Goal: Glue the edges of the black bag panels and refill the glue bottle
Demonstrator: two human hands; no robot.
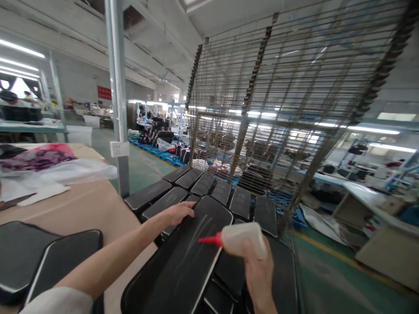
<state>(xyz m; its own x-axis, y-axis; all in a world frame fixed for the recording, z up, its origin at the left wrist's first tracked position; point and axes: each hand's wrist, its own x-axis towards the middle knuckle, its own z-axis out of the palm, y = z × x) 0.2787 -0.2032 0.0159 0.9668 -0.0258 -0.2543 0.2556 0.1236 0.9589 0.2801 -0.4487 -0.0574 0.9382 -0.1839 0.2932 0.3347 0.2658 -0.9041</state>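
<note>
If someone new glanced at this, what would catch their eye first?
Probably the squeeze bottle with its red nozzle, gripped in the right hand low at centre, tip over the big black panel that the left hand rests on. Behind them towers a wire rack, filling the upper right.

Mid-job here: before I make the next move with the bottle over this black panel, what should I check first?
1. Right hand gripped around the squeeze bottle: ok.
2. Red nozzle over the large black panel: ok.
3. Left hand resting flat on the panel's far edge: ok.
4. Left hand apart from the nozzle: ok.
5. Bottle's fill level: cannot tell.
6. Panel lying flat on the smaller panels beneath: cannot tell.
</note>
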